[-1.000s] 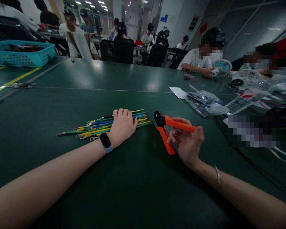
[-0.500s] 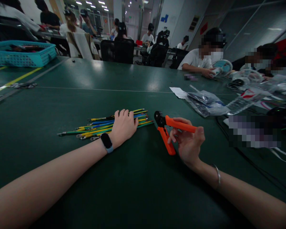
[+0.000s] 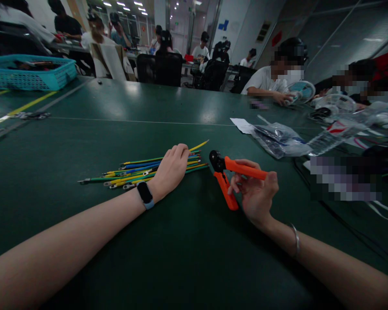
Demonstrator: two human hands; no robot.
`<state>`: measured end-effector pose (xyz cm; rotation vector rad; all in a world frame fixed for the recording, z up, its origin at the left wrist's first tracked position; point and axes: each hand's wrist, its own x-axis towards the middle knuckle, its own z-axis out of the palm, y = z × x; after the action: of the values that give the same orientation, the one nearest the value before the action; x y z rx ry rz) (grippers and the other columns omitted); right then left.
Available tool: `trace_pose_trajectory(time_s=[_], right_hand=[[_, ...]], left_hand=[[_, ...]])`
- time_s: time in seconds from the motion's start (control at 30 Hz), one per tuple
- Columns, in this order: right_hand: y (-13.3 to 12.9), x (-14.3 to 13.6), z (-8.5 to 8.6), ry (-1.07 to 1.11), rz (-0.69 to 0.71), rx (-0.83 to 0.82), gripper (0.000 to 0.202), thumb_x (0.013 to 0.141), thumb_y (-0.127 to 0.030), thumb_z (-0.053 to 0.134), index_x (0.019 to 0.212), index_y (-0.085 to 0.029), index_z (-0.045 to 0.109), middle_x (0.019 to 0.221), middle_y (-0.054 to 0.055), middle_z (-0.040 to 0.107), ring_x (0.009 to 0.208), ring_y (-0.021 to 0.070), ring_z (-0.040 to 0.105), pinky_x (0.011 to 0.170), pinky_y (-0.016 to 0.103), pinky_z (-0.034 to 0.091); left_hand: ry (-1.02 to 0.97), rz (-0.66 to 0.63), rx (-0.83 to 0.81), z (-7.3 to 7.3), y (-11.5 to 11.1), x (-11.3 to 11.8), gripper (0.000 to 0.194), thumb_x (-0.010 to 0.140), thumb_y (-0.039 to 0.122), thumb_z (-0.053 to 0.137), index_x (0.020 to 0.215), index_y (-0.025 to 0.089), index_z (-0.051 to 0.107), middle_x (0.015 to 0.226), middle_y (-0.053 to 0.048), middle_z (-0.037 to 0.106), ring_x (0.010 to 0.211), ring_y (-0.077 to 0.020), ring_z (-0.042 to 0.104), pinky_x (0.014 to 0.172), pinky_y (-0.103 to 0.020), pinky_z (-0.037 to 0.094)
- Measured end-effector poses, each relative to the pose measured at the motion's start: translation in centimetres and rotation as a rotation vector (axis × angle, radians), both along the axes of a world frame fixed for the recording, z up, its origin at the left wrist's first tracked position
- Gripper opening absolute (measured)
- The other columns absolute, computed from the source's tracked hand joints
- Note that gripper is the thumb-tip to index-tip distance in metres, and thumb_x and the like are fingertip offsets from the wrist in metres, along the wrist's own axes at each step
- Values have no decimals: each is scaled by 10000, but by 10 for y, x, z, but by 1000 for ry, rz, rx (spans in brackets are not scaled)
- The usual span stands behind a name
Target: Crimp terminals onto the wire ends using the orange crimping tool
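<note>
Several yellow, green and blue wires (image 3: 132, 173) with ring terminals at their left ends lie in a loose bundle on the table. My left hand (image 3: 171, 168) rests over the bundle's right part, its fingers closed on a yellow wire (image 3: 199, 145). That wire's right end sticks up at a slant past my fingertips; my hand hides its middle. Just to the right, my right hand (image 3: 255, 189) grips crimping pliers (image 3: 229, 165) with orange handles and a black head. The handles are spread apart, and the head points toward the wire ends.
Clear plastic bags (image 3: 280, 140) and a plastic bottle (image 3: 336, 131) lie to the right, near a black cable (image 3: 336, 219). A turquoise basket (image 3: 51, 77) of dark items stands at the far left. Across the table, a person (image 3: 265, 82) handles a small fan (image 3: 302, 91).
My left hand's spread fingers have closed, and a yellow wire end now stands raised from the bundle. My right hand and the crimping pliers have stayed in place.
</note>
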<state>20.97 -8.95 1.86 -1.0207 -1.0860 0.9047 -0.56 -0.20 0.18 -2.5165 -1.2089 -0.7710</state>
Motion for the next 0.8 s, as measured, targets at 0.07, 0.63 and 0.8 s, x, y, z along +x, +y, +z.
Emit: trace_pose_trajectory(time_s=[0.07,0.63,0.8], right_hand=[[0,0,0,-3,-2,-2,664,844,-807,365,1062,-247,648,704,-13,466,513,119,435,464,306,461],[-1,0,0,3,11,0,629,867,-787,354,1055,-269,656,721,-9,452,530,123,434,469,305,443],[0,0,0,-3,10,7,641,867,-794,344,1058,-269,658,723,-11,462,528,120,437,465,294,433]], left_hand=[[7,-52,-7,2,-2,1,262,966,59,393,1112,91,608,1144,-134,588,995,-221,574,883,-357,555],[91,-97,-29,7,-10,2,166,960,128,466,1023,122,620,1063,-104,601,926,-198,603,732,-294,560],[101,-126,-1,6,-9,2,168,967,112,455,1000,117,619,1040,-102,607,924,-199,602,752,-298,555]])
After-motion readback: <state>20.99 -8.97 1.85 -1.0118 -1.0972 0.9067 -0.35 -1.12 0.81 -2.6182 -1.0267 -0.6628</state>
